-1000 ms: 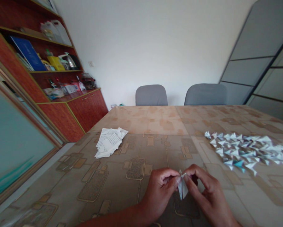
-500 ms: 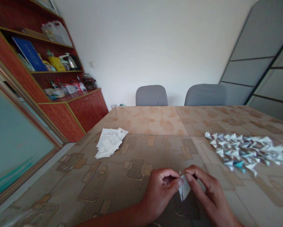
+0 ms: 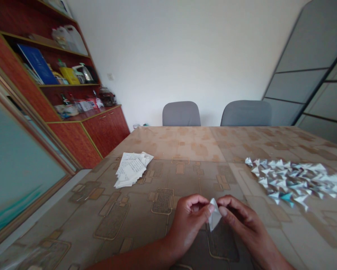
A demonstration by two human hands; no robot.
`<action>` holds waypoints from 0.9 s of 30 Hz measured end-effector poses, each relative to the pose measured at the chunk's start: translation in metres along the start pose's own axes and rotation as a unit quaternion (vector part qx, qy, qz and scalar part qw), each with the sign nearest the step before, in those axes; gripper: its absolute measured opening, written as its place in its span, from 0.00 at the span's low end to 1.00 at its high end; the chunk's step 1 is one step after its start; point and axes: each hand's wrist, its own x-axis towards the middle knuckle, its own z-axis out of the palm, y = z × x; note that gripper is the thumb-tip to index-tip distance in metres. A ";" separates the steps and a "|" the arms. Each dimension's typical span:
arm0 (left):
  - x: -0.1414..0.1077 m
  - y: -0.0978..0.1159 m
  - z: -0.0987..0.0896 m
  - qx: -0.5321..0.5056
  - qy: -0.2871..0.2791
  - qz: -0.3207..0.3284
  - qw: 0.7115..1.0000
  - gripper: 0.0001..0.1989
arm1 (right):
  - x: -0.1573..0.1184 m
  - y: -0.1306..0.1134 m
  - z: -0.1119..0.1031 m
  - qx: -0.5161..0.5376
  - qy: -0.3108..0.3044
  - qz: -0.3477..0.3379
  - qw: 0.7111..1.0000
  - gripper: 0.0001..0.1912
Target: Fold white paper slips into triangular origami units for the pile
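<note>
Near the table's front edge, my left hand [image 3: 188, 225] pinches a small folded white paper [image 3: 215, 218] between thumb and fingers. The paper is a narrow pointed shape, held upright above the tabletop. My right hand [image 3: 243, 221] is at its right side, thumb and fingertips pressed together at the paper's edge. To the left lies a loose stack of printed paper pieces [image 3: 131, 170]. On the right, several small folded paper pieces [image 3: 281, 182] stand in rows, one of them teal.
The patterned table [image 3: 182, 140] spreads out in front, with two grey chairs [image 3: 181, 113] behind its far edge. A red-brown cabinet [image 3: 106, 127] with filled shelves stands at the left, grey panels [image 3: 300, 86] at the right.
The folded paper has turned and risen slightly between my hands, so its upper tip now shows. My right fingers have shifted a little along its edge.
</note>
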 end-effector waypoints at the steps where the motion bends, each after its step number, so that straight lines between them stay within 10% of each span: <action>1: 0.000 -0.001 0.000 0.005 0.002 0.006 1.000 0.14 | 0.000 0.001 0.000 -0.002 -0.002 -0.001 1.000 0.10; 27: 0.001 -0.003 0.000 -0.003 -0.010 -0.037 0.999 0.15 | 0.002 0.006 -0.002 -0.013 -0.043 0.007 0.999 0.12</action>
